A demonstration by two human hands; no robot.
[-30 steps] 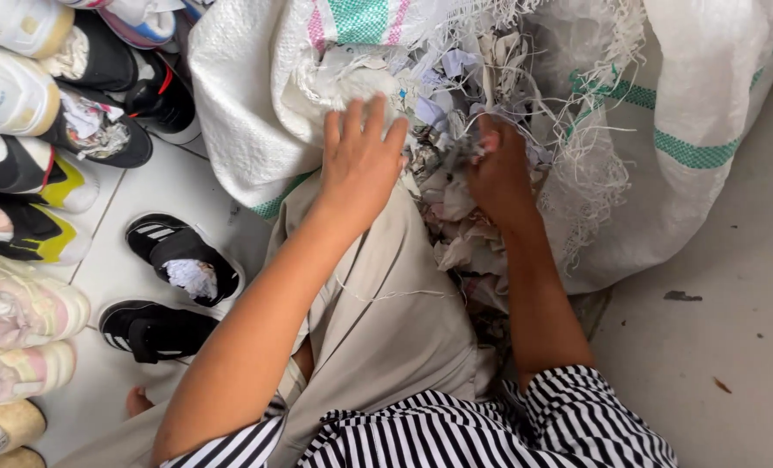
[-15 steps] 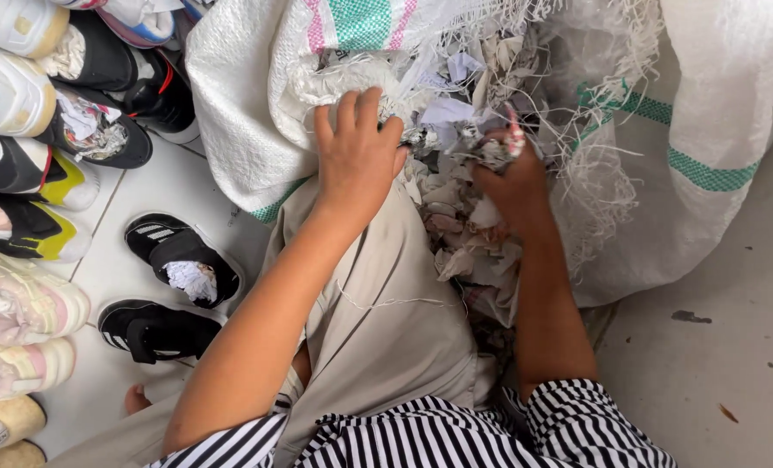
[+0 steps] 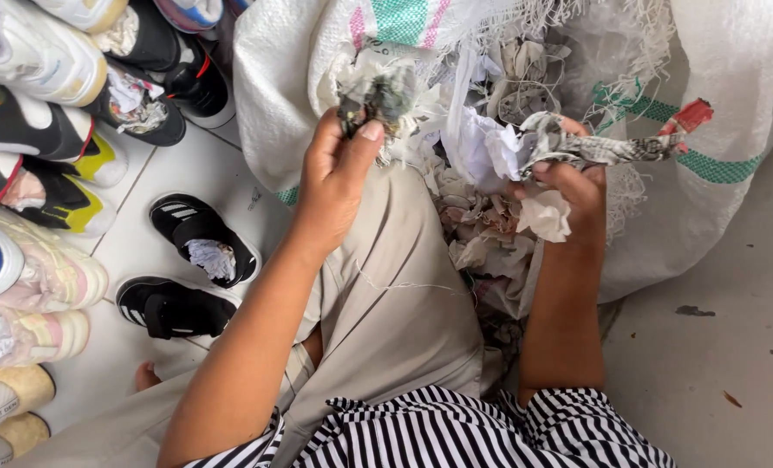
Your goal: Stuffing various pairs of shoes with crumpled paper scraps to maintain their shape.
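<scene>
Left hand (image 3: 339,178) pinches a dark paper wad (image 3: 376,94); right hand (image 3: 577,186) clutches crumpled newsprint (image 3: 607,147) at the sack (image 3: 733,78); shoes (image 3: 200,238) left.

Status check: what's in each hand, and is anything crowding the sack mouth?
Left hand pinching a dark paper wad. Right hand gripping a printed paper strip. Woven sack open, frayed threads and loose paper at its mouth.

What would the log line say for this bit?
left hand: holds dark paper wad | right hand: holds crumpled newspaper | white sack: open
</scene>
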